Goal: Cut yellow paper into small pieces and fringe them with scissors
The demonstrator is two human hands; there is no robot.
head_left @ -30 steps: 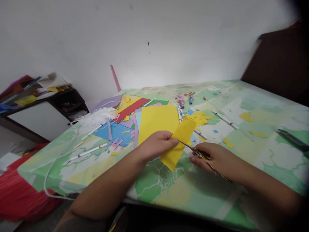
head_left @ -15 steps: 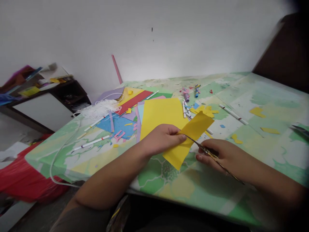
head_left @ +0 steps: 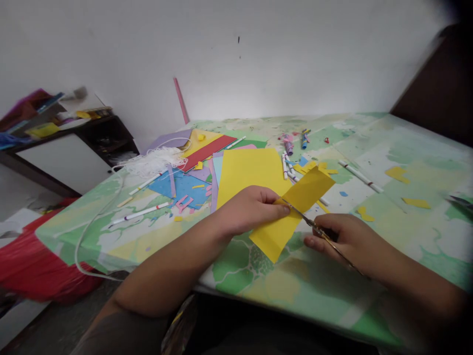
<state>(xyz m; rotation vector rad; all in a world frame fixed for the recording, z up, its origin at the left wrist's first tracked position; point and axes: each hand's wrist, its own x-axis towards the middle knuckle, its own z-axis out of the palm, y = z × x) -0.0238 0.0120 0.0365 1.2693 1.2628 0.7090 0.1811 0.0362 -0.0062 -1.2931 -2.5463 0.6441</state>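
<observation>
My left hand pinches a strip of yellow paper between thumb and fingers, above the table's near edge. In my right hand is a pair of scissors with gold-coloured handles. The blades lie across the middle of the strip, and their tips reach close to my left thumb. One part of the strip slants up beyond the blades, the other hangs down toward me. Behind my left hand lies a larger yellow sheet on top of other coloured sheets.
White string lies tangled at the left near a red strip and a blue sheet. White markers and yellow scraps are scattered on the patterned tablecloth. A dark blade-like object is at the right edge.
The scissors and the yellow strip have shifted slightly to the right in view. The strip's two parts now stand at a sharper angle to each other along the blades.
</observation>
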